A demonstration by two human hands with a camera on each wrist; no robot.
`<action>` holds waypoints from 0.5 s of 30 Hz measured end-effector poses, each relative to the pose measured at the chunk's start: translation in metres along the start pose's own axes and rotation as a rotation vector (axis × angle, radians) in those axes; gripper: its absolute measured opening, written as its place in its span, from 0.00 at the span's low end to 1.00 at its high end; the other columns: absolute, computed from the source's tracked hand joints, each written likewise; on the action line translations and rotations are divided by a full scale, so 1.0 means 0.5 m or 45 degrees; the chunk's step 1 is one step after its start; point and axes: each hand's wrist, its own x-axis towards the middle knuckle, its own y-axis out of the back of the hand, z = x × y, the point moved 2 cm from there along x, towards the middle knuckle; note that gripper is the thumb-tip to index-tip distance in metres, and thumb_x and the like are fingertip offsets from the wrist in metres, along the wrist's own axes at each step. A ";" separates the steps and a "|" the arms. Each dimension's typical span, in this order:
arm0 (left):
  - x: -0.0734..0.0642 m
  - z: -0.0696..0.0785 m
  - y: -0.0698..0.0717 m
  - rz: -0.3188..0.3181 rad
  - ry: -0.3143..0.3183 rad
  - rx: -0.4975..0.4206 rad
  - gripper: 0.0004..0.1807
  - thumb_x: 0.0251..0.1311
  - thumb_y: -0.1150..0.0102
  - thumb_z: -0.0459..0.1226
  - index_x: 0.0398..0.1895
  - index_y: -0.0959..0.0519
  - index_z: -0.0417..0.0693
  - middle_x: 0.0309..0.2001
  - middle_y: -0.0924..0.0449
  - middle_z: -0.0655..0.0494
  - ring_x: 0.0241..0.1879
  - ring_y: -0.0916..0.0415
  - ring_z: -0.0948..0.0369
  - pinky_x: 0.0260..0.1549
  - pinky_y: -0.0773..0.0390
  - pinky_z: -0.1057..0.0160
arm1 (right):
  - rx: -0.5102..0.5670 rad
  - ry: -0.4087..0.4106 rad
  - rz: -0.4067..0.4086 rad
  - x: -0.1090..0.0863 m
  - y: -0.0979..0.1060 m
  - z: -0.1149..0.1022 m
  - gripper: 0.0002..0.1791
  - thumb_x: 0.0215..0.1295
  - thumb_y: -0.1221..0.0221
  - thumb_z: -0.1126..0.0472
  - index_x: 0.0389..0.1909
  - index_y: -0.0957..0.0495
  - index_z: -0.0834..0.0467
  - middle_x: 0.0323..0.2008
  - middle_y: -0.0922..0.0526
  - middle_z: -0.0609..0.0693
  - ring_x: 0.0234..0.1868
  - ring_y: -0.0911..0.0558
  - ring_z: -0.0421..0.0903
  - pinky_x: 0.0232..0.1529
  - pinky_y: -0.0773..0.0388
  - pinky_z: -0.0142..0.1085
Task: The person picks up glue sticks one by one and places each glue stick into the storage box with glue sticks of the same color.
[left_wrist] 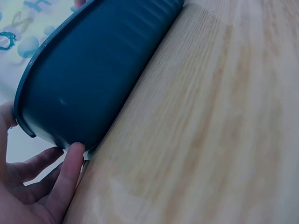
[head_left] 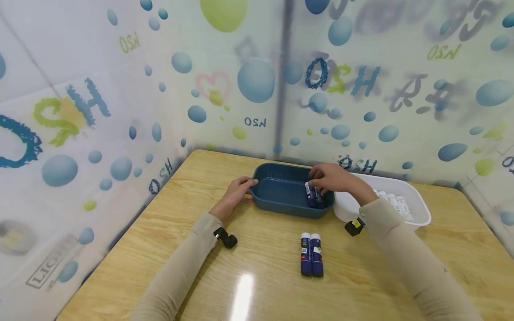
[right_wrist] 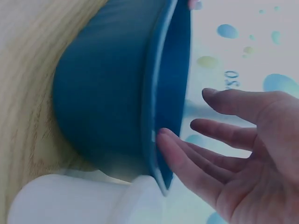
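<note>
As head view shows, left hand (head_left: pixel 236 195) pinches left end of blue tray (head_left: pixel 277 191), near frame centre; right hand (head_left: pixel 336 178) sits over glue sticks (head_left: pixel 310 196) in tray's right end; loose pair (head_left: pixel 306 255) lies on desk (head_left: pixel 361 276), lower centre. Left wrist view: thumb at rim, fingers against end wall, lower left; steady hold seems best. Right wrist view: fingers spread, nothing visible between, right side; best clear rim gently.

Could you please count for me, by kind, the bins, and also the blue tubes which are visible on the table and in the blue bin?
Blue bin: 1
White bin: 1
Blue tubes: 4 in view, 2 on the table and 2 in the blue bin
Total: 6
</note>
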 end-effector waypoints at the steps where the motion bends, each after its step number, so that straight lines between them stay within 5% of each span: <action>1: 0.001 0.000 0.000 0.002 0.000 -0.002 0.25 0.73 0.42 0.52 0.61 0.22 0.44 0.56 0.24 0.47 0.44 0.22 0.57 0.36 0.11 0.64 | 0.006 0.022 0.019 -0.011 0.002 -0.002 0.24 0.75 0.41 0.58 0.64 0.27 0.70 0.57 0.18 0.69 0.43 0.12 0.54 0.41 0.10 0.43; 15: 0.005 -0.003 -0.004 0.001 0.018 -0.015 0.26 0.72 0.41 0.52 0.62 0.23 0.42 0.58 0.25 0.46 0.42 0.23 0.59 0.37 0.12 0.64 | -0.035 0.273 0.237 -0.137 -0.034 -0.036 0.13 0.74 0.38 0.59 0.55 0.19 0.59 0.50 0.13 0.57 0.44 0.12 0.50 0.43 0.13 0.42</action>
